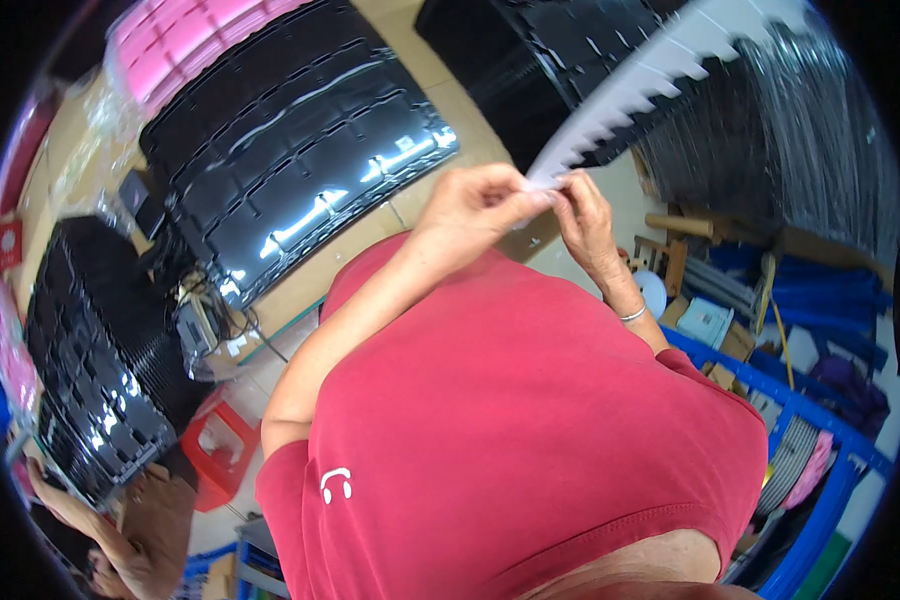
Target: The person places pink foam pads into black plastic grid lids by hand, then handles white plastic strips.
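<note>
1. Head view: a pale, whitish strip is in the air in front of the red shirt, its near end at the fingers in the upper middle.
2. Its long axis runs slantwise, from that narrow end up and to the right, broadening toward the upper right rim.
3. The edge facing up-left is smooth and gently curved; the edge facing down-right is cut into a row of blunt teeth with notches between them. The material looks thin and smooth.
4. The left hand pinches the near end, thumb and forefinger closed on it, the other fingers curled.
5. The right hand pinches just beside it, thumb against the fingers, the fingertips of both hands almost meeting. A silvery bangle circles the right wrist.
6. Left of the hands, a glossy black ribbed panel lies on a tan table, throwing hard white reflections; beyond it is a pink ribbed stack with clear, crinkled film at its side.
7. Right of the strip stands a dark stack wrapped in shiny, streaked film.
8. At lower left is a red plastic stool.
</note>
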Motion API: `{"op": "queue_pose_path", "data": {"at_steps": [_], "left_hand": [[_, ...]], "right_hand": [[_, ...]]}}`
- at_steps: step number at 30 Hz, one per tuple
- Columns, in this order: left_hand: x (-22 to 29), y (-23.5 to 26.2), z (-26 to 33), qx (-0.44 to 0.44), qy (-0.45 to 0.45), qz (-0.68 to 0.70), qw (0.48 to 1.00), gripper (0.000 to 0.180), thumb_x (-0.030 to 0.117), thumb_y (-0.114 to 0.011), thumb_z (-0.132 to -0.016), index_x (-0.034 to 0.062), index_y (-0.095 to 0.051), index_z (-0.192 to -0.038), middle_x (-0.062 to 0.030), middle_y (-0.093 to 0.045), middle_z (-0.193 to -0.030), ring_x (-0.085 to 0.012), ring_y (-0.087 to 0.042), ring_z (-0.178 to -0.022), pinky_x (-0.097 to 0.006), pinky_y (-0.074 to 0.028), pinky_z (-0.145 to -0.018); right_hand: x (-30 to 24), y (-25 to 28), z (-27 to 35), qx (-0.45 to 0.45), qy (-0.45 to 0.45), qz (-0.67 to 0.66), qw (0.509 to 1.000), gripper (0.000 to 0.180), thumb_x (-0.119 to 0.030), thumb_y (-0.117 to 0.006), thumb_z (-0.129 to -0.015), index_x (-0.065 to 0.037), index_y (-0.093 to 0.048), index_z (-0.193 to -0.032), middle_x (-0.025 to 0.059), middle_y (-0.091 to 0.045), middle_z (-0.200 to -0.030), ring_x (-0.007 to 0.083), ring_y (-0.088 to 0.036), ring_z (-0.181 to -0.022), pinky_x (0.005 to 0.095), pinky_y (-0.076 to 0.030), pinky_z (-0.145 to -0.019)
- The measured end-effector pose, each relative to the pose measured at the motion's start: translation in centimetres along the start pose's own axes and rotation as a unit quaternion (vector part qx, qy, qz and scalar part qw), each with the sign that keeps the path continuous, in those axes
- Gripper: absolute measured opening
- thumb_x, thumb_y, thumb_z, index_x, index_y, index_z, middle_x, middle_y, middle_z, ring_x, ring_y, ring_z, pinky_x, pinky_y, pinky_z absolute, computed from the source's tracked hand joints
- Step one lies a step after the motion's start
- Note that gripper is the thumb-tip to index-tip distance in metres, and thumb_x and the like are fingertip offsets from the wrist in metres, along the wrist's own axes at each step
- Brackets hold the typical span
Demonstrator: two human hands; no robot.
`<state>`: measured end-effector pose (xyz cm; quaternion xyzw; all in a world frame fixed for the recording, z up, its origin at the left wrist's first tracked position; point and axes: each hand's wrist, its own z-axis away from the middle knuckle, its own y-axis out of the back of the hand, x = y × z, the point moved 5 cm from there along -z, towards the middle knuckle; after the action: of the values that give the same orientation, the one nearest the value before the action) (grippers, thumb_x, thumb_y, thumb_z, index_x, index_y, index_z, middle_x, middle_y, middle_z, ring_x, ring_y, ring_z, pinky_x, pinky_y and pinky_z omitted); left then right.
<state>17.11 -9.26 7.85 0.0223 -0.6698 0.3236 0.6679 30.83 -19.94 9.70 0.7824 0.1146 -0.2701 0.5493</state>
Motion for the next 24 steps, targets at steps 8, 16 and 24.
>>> {"op": "queue_pose_path", "data": {"at_steps": [8, 16, 24], "left_hand": [[-0.2, 0.7, -1.2, 0.053, 0.010, 0.054, 0.997, 0.030, 0.017, -0.060, -0.094, 0.0015, -0.059, -0.120, -0.0139, -0.067, -0.109, -0.0198, -0.064, -0.102, -0.029, -0.054, -0.083], [-1.1, 0.2, -0.7, 0.076, -0.025, 0.076, 0.994, 0.029, 0.004, -0.055, -0.094, -0.0019, -0.050, -0.122, -0.0152, -0.065, -0.111, -0.0204, -0.064, -0.104, -0.032, -0.052, -0.091], [-1.2, 1.1, 0.4, 0.116, -0.016, 0.036, 0.992, 0.015, 0.009, -0.058, -0.095, -0.0007, -0.058, -0.106, -0.0086, -0.068, -0.099, -0.0118, -0.065, -0.090, -0.028, -0.053, -0.085]], "right_hand": [[11.8, -3.4, 7.8, 0.094, -0.221, 0.073, 0.968, 0.017, -0.001, -0.061, -0.083, 0.000, -0.062, -0.101, 0.0167, -0.063, -0.089, 0.0339, -0.063, -0.079, 0.0361, -0.051, -0.071], [-2.5, -0.2, -0.2, 0.111, -0.158, -0.303, 0.933, 0.023, -0.010, -0.066, -0.089, -0.005, -0.066, -0.112, -0.0001, -0.068, -0.091, 0.0039, -0.061, -0.078, 0.0176, -0.047, -0.064], [-4.5, -1.8, -2.6, 0.135, -0.087, -0.256, 0.953, 0.013, -0.002, -0.072, -0.079, -0.002, -0.065, -0.090, 0.0043, -0.066, -0.082, 0.0128, -0.064, -0.075, 0.0251, -0.051, -0.065]]}}
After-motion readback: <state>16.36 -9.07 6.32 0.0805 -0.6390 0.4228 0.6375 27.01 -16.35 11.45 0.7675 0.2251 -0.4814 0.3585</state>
